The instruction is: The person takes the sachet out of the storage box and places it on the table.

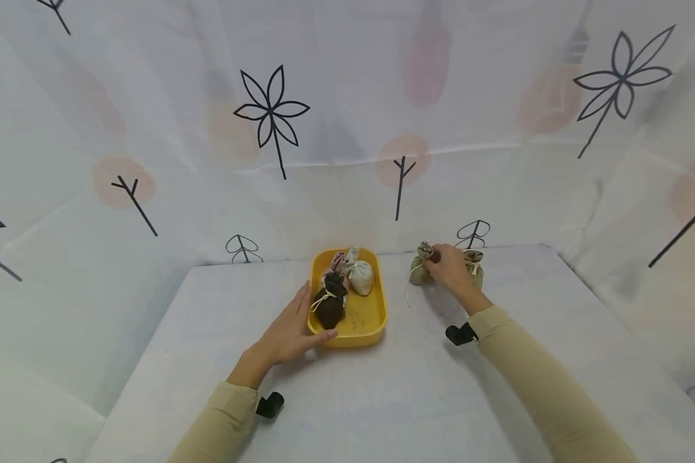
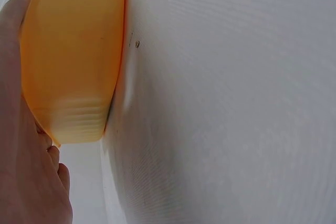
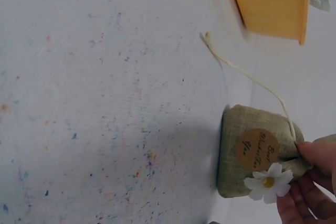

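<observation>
Yellow plastic tray (image 1: 353,341), rectangular with rounded corners, on the white table (image 1: 347,399). Contents, three cloth pouches: one dark brown, tied with a cream cord (image 1: 329,310), near the left wall; one off-white, gathered at the neck (image 1: 361,278), towards the far end; one pinkish (image 1: 337,262), partly hidden behind the brown. Bare floor shows at the near right.

Left hand (image 1: 289,328): at the tray's left side, fingers extended along the outer wall, thumb spread apart over the near rim.

Olive-green woven pouch (image 1: 419,274): right of the tray and well apart from it. Fitted with a round brown paper label (image 3: 257,150) in dark script, a white artificial flower with yellow centre (image 3: 269,182), and a loose cream cord (image 3: 255,80) trailing from the neck. Whether its base touches the table cannot be told.

Right hand (image 1: 448,265): thumb and fingers pinched together on the gathered neck of this pouch.

Second olive-green pouch, tied with a pale cord (image 1: 477,276): just beyond the right hand, partly covered by it.

Also present: khaki sleeves (image 1: 544,386) on both arms; a small black device (image 1: 270,405) at each wrist; white cloth backdrop (image 1: 336,212) printed with black-outlined flowers.
</observation>
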### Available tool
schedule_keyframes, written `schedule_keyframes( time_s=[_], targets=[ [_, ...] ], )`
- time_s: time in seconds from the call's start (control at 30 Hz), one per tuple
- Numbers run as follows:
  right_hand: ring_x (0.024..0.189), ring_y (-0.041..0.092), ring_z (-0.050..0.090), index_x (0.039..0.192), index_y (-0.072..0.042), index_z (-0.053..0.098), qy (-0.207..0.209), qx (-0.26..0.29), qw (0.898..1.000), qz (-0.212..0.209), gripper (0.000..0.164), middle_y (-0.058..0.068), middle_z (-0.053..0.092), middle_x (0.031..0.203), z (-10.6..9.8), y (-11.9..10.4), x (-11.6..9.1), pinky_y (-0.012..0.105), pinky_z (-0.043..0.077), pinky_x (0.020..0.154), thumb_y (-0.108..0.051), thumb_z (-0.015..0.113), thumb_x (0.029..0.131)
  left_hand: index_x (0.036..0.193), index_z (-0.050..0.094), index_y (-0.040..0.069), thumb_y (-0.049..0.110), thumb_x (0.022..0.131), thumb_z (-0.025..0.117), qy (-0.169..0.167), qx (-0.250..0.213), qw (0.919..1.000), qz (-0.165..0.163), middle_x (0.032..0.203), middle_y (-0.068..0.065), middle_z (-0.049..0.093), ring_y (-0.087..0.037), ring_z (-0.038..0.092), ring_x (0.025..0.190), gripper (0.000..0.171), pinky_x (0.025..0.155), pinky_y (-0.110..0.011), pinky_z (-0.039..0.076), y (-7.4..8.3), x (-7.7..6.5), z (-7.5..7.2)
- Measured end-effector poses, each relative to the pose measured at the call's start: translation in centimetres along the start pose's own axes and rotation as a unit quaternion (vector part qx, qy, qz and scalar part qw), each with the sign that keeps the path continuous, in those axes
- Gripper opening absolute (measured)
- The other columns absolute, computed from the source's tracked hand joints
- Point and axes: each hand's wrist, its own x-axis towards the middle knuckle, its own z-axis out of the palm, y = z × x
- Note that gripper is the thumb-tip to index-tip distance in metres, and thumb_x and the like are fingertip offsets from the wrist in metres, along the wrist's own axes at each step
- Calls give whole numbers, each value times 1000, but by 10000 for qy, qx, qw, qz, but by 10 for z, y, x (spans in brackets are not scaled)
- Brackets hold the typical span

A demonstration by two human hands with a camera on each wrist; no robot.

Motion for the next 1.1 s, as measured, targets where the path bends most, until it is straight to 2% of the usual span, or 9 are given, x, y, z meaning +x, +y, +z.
schedule_keyframes(
  time_s=[0.2,0.33,0.4,0.5,0.6,0.7,0.9,1.1],
  targets=[
    [87,36,63,97,7,66,57,47,10000,16,16,23,68,95,0,-2,-4,45,53,73,-8,68,96,166,-1,15,90,82,45,-4,-9,10000,-2,173,0,-4,-23,10,158,121,126,-46,19,0,0,-1],
    [89,35,59,95,6,65,48,71,10000,35,15,23,65,98,1,-1,-9,47,51,78,-9,68,95,166,0,14,90,82,46,-40,-64,10000,-11,173,0,-4,-24,11,158,122,126,-46,20,0,-1,-1],
    [96,38,58,102,8,65,51,103,9999,54,18,25,64,104,1,-1,-13,50,51,84,-10,68,96,166,0,14,90,82,46,-45,-67,10000,-12,173,0,-4,-24,11,158,122,126,-46,20,1,-1,-1],
    [108,44,59,118,12,63,91,165,9998,5,32,30,62,116,-1,-1,-18,56,50,95,-10,68,96,166,-1,15,89,83,47,-31,-43,10000,-23,173,-1,-4,-24,11,158,121,126,-46,20,1,-1,-2],
    [116,48,58,129,15,58,137,245,9996,-94,43,33,60,124,-4,-2,-23,57,49,100,-9,68,96,166,-1,15,88,84,47,-28,-23,10000,-31,173,-1,-4,-25,11,158,120,126,-46,19,1,-1,-3],
    [116,48,59,130,16,57,181,312,9991,-241,44,34,60,124,-7,-3,-27,57,51,100,-7,69,95,166,-1,15,88,84,46,-56,-17,10000,-43,173,-1,-5,-25,11,158,120,126,-46,19,1,0,-4],
    [109,48,62,122,16,61,388,366,9969,-576,36,35,64,117,-11,-3,-35,56,54,95,-2,72,92,166,-1,15,90,83,45,-12,9,10000,-17,173,-1,-4,-25,11,158,120,126,-46,19,0,1,-2],
    [108,46,62,123,15,61,402,387,9959,-717,36,32,63,117,-14,-2,-44,55,54,94,-1,72,92,166,-1,14,90,82,44,1,21,10000,18,173,-1,-4,-25,11,158,122,126,-47,19,-1,1,-1]
  ],
)
